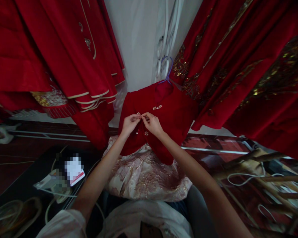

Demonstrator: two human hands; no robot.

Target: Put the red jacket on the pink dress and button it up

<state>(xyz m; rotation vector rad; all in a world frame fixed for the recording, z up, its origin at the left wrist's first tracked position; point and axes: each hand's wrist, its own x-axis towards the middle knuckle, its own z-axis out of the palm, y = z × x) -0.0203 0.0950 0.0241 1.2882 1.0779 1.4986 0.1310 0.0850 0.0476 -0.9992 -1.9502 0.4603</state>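
A red jacket [173,115] lies spread in front of me on a purple hanger [168,71]. Small beaded flower fasteners [157,107] run along its front opening. My left hand [131,125] is closed in a pinch at the front edge, beside one of these fasteners. Fingertip to fingertip with it, my right hand [152,124] pinches the same spot from the other side. The exact bit between the fingertips is too small to make out. Below the jacket, a pale pink brocade cloth [149,178] with a floral pattern covers my lap.
Red garments [64,46] with gold trim hang at the left, and sequinned red garments [238,66] at the right. A black table [22,185] at lower left bears a plastic bag and a round clear container [7,213]. Wooden bars and white cables [243,178] are at lower right.
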